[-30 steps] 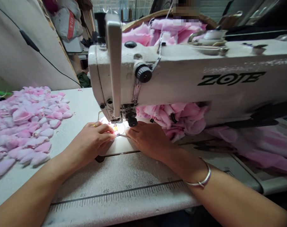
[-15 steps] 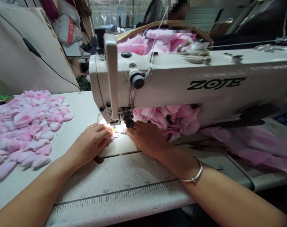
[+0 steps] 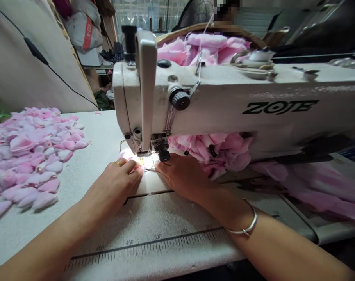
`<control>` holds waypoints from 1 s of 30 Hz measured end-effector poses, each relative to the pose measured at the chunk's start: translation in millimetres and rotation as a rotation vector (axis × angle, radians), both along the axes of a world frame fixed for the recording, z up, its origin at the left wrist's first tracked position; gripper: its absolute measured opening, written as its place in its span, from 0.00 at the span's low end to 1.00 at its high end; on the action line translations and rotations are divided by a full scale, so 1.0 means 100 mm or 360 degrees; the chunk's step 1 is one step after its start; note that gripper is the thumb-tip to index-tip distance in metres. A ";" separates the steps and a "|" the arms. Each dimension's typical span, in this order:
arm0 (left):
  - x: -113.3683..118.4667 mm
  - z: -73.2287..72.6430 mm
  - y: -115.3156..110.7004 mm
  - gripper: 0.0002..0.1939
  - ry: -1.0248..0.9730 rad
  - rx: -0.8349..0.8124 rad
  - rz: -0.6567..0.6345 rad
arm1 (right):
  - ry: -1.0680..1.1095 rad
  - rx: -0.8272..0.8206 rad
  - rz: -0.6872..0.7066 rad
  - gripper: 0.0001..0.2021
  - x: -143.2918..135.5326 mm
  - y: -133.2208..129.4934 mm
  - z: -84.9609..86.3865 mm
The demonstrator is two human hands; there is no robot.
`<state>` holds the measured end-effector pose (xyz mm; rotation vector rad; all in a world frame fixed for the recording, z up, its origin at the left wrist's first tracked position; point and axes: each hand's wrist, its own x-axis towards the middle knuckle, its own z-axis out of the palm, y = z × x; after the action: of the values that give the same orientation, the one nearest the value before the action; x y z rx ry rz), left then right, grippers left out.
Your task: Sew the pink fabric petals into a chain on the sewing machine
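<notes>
Pink cloth in basket (beyond hands)

Left along the table's far edge, I see a black cord slanting across a pale board, a red-striped bag beyond.

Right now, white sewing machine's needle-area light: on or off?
On: a bright white glow lights the smooth pale plate beneath the white sewing machine.
</notes>
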<state>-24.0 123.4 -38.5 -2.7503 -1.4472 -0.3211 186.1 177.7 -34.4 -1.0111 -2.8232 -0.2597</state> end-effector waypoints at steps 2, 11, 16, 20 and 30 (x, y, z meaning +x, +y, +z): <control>0.01 -0.01 0.02 0.17 0.0064 -0.0040 0.0062 | -0.0016 0.0015 -0.0060 0.07 -0.01 0.01 0.01; -0.04 -0.04 0.04 0.13 -0.0320 -0.0050 0.0054 | 0.0002 0.0039 -0.0074 0.07 -0.01 0.02 0.00; -0.03 0.00 -0.03 0.15 -0.0289 -0.0141 0.0030 | -0.0024 0.0037 -0.0081 0.08 0.04 0.01 0.02; -0.01 -0.01 -0.04 0.19 -0.0142 -0.0108 0.0018 | -0.0013 0.0075 0.0056 0.07 0.06 0.02 0.01; -0.01 -0.04 0.04 0.18 0.0025 -0.0126 0.0046 | 0.0007 0.0098 -0.0030 0.06 0.01 0.02 -0.01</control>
<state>-25.2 127.1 -42.2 -2.7825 -1.5270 -0.2461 187.3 179.6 -35.5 -1.0247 -2.7844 -0.3435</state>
